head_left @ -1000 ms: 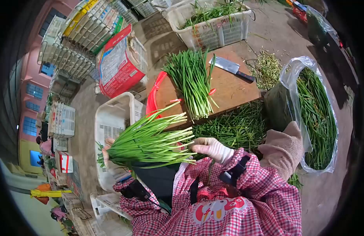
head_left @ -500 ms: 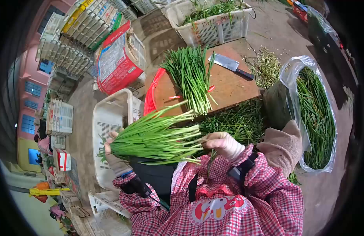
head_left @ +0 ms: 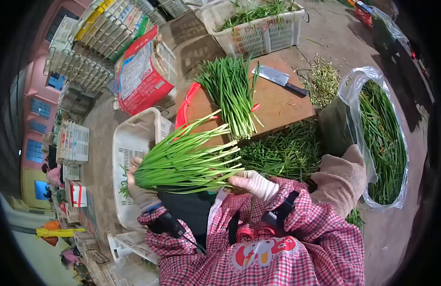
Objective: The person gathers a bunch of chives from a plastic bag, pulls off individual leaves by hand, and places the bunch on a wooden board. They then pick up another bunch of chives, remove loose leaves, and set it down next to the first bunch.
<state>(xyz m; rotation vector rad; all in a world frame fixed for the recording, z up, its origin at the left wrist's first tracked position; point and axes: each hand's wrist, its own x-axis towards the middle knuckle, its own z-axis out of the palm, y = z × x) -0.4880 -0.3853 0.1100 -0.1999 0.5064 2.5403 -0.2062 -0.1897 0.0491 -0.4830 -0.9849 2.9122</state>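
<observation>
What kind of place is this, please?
Probably an outdoor vegetable market or produce packing spot. White plastic crates hold greens, a cleaver lies on a wooden board, and the left hand grips a bunch of chives.

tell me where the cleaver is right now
In the head view the cleaver lies upper centre on the wooden board, right of the chive pile.

Ahead of the right hand (head_left: 253, 183) a heap of loose chives (head_left: 282, 153) fills the ground up to the table (head_left: 287, 107). On it, bare wood lies open between the cut bunch (head_left: 230, 93) and the cleaver (head_left: 280, 79); a white crate (head_left: 132, 148) blocks passage beyond the left hand (head_left: 140, 190)
</observation>
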